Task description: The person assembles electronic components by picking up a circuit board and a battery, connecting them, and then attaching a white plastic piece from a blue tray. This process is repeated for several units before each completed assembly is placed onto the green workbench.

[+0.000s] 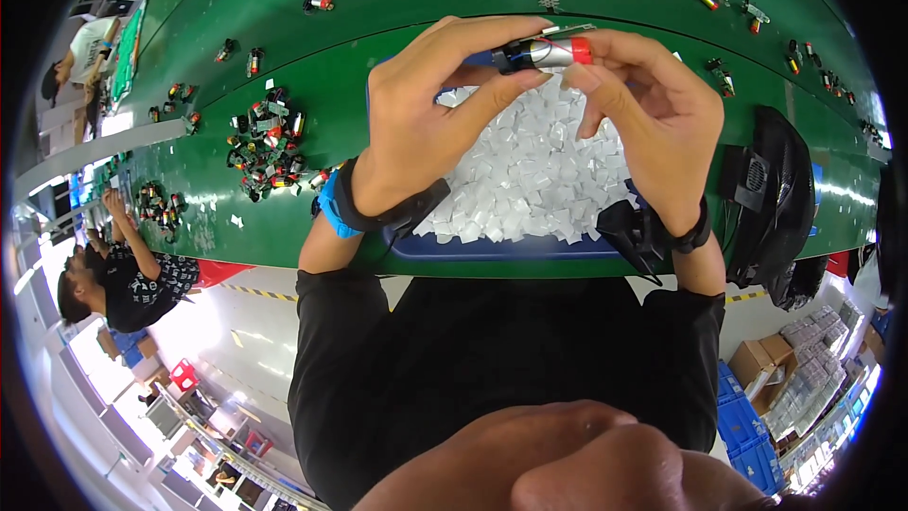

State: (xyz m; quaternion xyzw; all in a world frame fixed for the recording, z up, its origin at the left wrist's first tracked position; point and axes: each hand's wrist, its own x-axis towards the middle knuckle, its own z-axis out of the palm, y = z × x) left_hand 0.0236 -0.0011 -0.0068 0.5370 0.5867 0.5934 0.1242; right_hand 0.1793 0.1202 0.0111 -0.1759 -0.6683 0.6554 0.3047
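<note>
Between my two hands is a small cylindrical battery assembly (pixel 551 54), silver with a red end, a black end piece, thin wires and a narrow circuit board along its top. My left hand (pixel 445 104) pinches its black end between thumb and fingers. The red end is gripped by my right hand (pixel 653 99), thumb in front and fingers curled behind. Both hands are raised over a blue tray (pixel 511 248) filled with small white square pieces (pixel 525 170). Straps and black boxes are on both wrists.
A heap of similar assemblies (pixel 265 147) lies on the green table (pixel 359 28) left of the tray; others are scattered along the far side. A black bag (pixel 774 189) stands at the right. Two people work at the left. Blue crates (pixel 747 426) stand low at right.
</note>
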